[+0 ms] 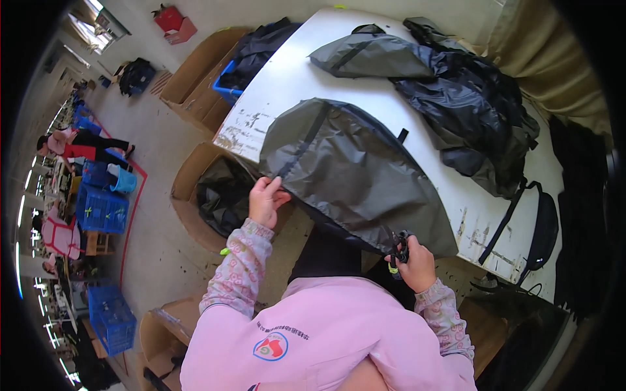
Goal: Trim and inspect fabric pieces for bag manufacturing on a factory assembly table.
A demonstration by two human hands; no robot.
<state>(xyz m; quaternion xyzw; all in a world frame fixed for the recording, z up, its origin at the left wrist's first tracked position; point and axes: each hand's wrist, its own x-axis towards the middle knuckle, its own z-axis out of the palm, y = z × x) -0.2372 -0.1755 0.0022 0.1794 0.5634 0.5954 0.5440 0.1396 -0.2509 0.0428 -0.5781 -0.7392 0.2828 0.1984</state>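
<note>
Fingers of the left hand are pinched together on the edge of a big grey-green cloth. They hold it close to the low end of a dark strip that runs across the cloth. Fingers of the right hand are curled around the black handles of a pair of scissors. The scissors are by the near edge of the cloth, to the right. I can't tell if the blades touch it.

The big cloth lies mostly on the white tabletop, in front of both hands, and its near edge hangs over the side toward the person. It is thin and a bit shiny, with lots of little wrinkles. Its shape is like a fat leaf, round at the left and pointy at the right. A small black tab sticks out from its far edge.

Farther back is a crumpled heap of shiny black cloth, all folds and bumps. To the right lies a long black pouch with thin straps. The tabletop looks smooth, but its edge is scuffed with dark marks. At the left, a brown cardboard box has dark, wrinkly cloth inside.
</note>
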